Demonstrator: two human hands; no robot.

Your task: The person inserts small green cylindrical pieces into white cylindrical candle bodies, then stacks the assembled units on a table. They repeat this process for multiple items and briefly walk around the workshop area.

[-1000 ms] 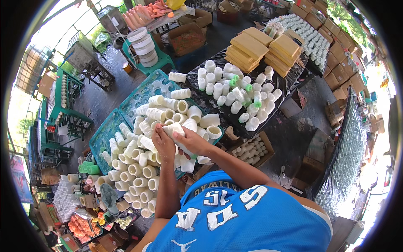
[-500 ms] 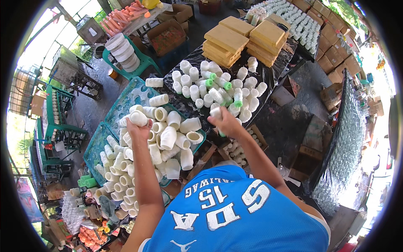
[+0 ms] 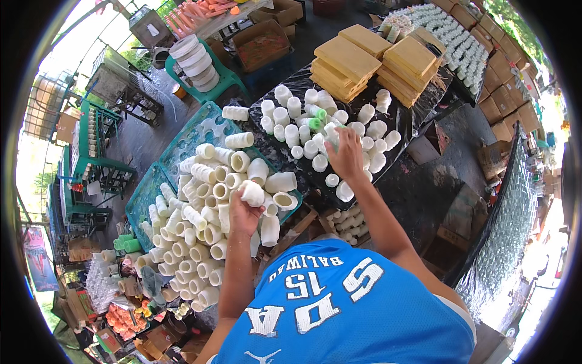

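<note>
My left hand is closed around a short, rounded white wax piece, held above the near right side of a heap of hollow white wax tubes. The heap lies on a teal table. Out over the black-covered table, my right hand reaches into a group of upright white wax cylinders. Its thumb and fingers close about a pale wax cylinder, partly hidden by the hand. Just left of those fingers are green-ended cylinders.
Stacks of yellow slabs stand at the far side of the black table. White discs are piled on a green chair. Below the black table sits a carton of white cylinders. Clear glassware covers the right side.
My left hand has moved right and nearer with a white wax piece. My right hand has gone farther out, into the upright cylinders. The view has shifted slightly.
</note>
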